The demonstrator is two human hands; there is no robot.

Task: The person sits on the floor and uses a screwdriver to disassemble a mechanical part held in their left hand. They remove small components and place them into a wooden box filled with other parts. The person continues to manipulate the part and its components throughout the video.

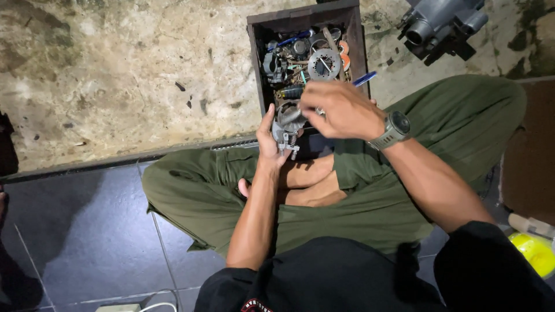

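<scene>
The person sits cross-legged on dark floor tiles (87,231), in green trousers and a black shirt, with both hands raised over the lap just in front of a dark box (257,58).

The left hand (267,138) is curled around a small metal part (287,130), a grey casting with a rounded top and a spring and screws showing at its lower end (it looks like a small engine part, though the detail is too fine to be sure). The thumb lies along the part's left side and the fingers wrap behind it, so the part stands roughly upright, held clear of the knees.

The right hand (341,110), with a grey watch (396,128) on its wrist, comes in from above, fingers bunched together around a screwdriver (364,78) whose blue handle sticks out past the knuckles toward the box. Its tip is hidden behind the fingers at the top of the part.

The box sits on the stained concrete (115,75) beyond the knees, crowded with metal bits: a round toothed disc (324,63), a blue-handled tool, washers and other parts. A grey machine body (439,23) lies at the upper right, and a yellow object (535,251) shows at the right edge.
</scene>
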